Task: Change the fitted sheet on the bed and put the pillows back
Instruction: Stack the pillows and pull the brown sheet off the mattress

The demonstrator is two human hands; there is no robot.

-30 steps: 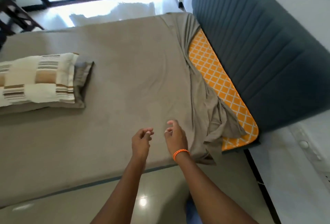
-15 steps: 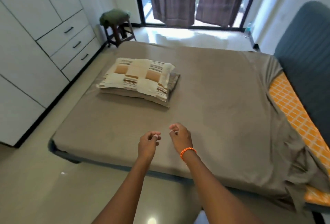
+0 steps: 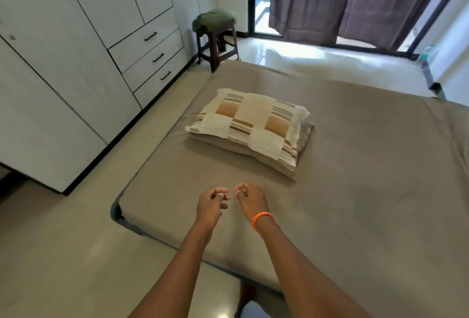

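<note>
A: Looking down at the bed, I see the taupe fitted sheet (image 3: pixel 355 191) lying flat across the mattress, wrapped over the near left corner. Why are the pillows so far down?

B: My guess is that they are parked there to keep the head end free while the sheet gets sorted. The patchwork pillow (image 3: pixel 250 126) sits directly on top of a plain taupe pillow (image 3: pixel 305 132), stacked near the left edge, well apart from the hands.

A: So two pillows?

B: Two that I can count; only the edge of the lower one shows beneath the patterned one.

A: And the hands?

B: The left hand (image 3: pixel 210 205) and right hand (image 3: pixel 251 199) hover just beside each other above the sheet near its front edge. Both have the fingers curled in with thumb meeting fingertips, clenched on nothing I can make out. If a thread or pinch of cloth is there, it is too small to tell. The right wrist wears one orange bracelet (image 3: pixel 262 217).

A: Why hold them like that?

B: I judge it a pause between grips, before reaching for the pillows or the sheet's edge.

A: Anything else?

B: One wooden stool (image 3: pixel 218 46) with a green cloth (image 3: pixel 213 19) folded on it, one white wardrobe (image 3: pixel 76 64) with three drawers, and two brown curtains (image 3: pixel 355 0).
</note>
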